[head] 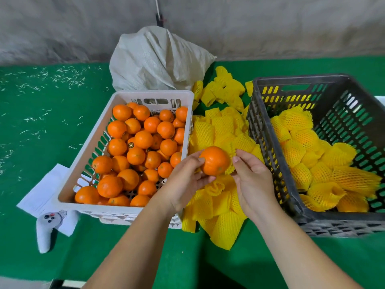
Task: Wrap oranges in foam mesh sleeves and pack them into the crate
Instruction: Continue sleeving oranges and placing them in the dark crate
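Observation:
My left hand point(185, 180) grips a bare orange point(214, 160) between thumb and fingers, above the pile of yellow foam mesh sleeves point(220, 203). My right hand point(253, 180) pinches the edge of one yellow sleeve point(231, 161) pressed against the orange's right side. The white crate point(87, 163) on the left holds several unwrapped oranges. On the right, the dark grey crate point(268, 147) holds several oranges wrapped in yellow sleeves.
A green cloth point(41, 122) covers the table, strewn with white flecks at the left. A pale woven sack point(158, 59) stands behind the white crate. A sheet of paper point(43, 195) and a white controller point(46, 230) lie at the front left.

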Motion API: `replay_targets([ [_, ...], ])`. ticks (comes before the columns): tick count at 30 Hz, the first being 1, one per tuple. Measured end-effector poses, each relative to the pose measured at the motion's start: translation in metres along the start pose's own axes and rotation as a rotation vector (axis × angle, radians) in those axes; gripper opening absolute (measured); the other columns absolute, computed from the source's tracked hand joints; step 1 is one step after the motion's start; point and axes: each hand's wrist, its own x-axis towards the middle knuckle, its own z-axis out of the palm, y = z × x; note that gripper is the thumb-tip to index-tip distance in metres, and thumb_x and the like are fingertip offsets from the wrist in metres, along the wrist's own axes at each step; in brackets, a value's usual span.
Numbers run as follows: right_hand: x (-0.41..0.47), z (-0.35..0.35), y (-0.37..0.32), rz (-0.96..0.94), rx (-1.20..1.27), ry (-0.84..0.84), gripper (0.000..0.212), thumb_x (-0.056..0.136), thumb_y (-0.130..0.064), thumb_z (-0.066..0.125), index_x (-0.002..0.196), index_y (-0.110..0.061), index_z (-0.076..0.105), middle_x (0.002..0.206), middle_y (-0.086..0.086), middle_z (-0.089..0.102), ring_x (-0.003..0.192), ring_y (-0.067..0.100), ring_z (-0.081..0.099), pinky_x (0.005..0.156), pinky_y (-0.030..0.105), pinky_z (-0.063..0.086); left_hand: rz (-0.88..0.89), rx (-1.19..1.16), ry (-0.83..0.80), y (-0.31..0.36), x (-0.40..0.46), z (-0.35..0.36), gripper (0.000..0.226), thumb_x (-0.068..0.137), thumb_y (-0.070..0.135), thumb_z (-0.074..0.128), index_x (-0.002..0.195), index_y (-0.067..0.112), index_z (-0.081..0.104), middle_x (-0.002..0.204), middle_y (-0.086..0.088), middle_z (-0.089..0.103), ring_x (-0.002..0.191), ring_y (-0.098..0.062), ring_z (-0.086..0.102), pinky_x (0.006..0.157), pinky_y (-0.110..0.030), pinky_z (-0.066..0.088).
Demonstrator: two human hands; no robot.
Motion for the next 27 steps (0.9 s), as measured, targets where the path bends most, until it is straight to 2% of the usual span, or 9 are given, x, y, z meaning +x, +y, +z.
replay_targets([
  [4,0.004,-0.006,0.005,-0.003,-0.133,-0.061,0.020,0.099,-0.014,0.066,0.104,-0.032,0.070,0.111,-0.015,0.073,0.102,0.000,0.068,0.087,0.024,0.049,-0.032,0.057,-0.013,0.000,0.001,0.004,0.048,0.098,0.036,0.060,0.140,0.013,0.053,0.142,-0.014,0.062,0.124,-0.030,0.066,0.097,-0.039,0.060],
  [7,0.008,-0.009,0.007,-0.025,-0.248,-0.064,0.016,0.097,-0.018,0.068,0.104,-0.032,0.072,0.106,-0.014,0.075,0.104,0.008,0.069,0.090,0.031,0.053,-0.017,0.097,-0.069,-0.001,-0.001,0.001,0.053,0.091,0.039,0.063,0.137,0.012,0.057,0.137,-0.014,0.067,0.126,-0.031,0.066,0.101,-0.042,0.059],
  [10,0.008,-0.010,0.008,0.005,-0.338,-0.130,0.016,0.096,-0.014,0.067,0.099,-0.027,0.075,0.096,-0.008,0.077,0.091,0.018,0.070,0.082,0.043,0.058,-0.058,-0.044,-0.094,0.001,-0.005,-0.004,0.065,0.091,0.046,0.074,0.141,0.012,0.050,0.138,-0.017,0.062,0.108,-0.030,0.075,0.081,-0.040,0.065],
  [13,0.007,-0.008,0.009,-0.041,-0.365,-0.129,0.012,0.095,-0.016,0.071,0.096,-0.028,0.075,0.095,-0.010,0.077,0.092,0.016,0.072,0.083,0.040,0.060,-0.115,-0.105,-0.126,0.000,-0.007,-0.008,0.109,0.056,0.045,0.097,0.144,0.009,0.046,0.140,-0.024,0.057,0.096,-0.038,0.077,0.071,-0.040,0.065],
  [14,0.006,-0.007,0.008,-0.068,-0.365,-0.113,0.011,0.095,-0.018,0.072,0.095,-0.028,0.074,0.095,-0.012,0.076,0.093,0.012,0.072,0.086,0.039,0.060,-0.121,-0.085,-0.140,-0.001,-0.007,-0.008,0.106,0.053,0.044,0.098,0.140,0.009,0.048,0.137,-0.024,0.058,0.094,-0.039,0.077,0.070,-0.041,0.065],
  [16,0.005,-0.008,0.005,-0.137,-0.374,-0.072,0.010,0.096,-0.017,0.071,0.095,-0.027,0.073,0.094,-0.010,0.075,0.093,0.009,0.070,0.089,0.041,0.059,-0.090,-0.003,-0.144,-0.004,-0.004,-0.007,0.075,0.070,0.043,0.085,0.131,0.010,0.056,0.130,-0.020,0.063,0.097,-0.035,0.077,0.072,-0.039,0.064],
  [18,0.003,-0.013,0.000,-0.210,-0.396,-0.061,0.008,0.098,-0.016,0.068,0.097,-0.023,0.071,0.092,-0.004,0.074,0.090,0.016,0.070,0.086,0.046,0.059,-0.026,0.082,-0.136,-0.008,-0.001,-0.006,0.053,0.083,0.040,0.072,0.126,0.010,0.062,0.125,-0.014,0.071,0.103,-0.028,0.077,0.076,-0.036,0.064],
  [21,-0.003,-0.024,-0.008,-0.298,-0.424,-0.110,0.010,0.100,-0.014,0.064,0.101,-0.024,0.067,0.090,-0.002,0.072,0.086,0.015,0.069,0.081,0.040,0.059,0.048,0.206,-0.137,-0.016,-0.002,-0.002,0.062,0.081,0.045,0.077,0.132,0.012,0.063,0.126,-0.012,0.073,0.110,-0.027,0.074,0.083,-0.035,0.063],
  [27,-0.013,-0.031,-0.018,-0.320,-0.530,-0.191,0.021,0.098,-0.006,0.063,0.109,-0.021,0.072,0.095,-0.008,0.073,0.089,0.004,0.068,0.079,0.024,0.053,0.123,0.185,-0.116,-0.022,-0.007,-0.004,0.089,0.068,0.053,0.093,0.144,0.042,0.048,0.145,-0.012,0.050,0.118,-0.037,0.070,0.084,-0.047,0.062],
])
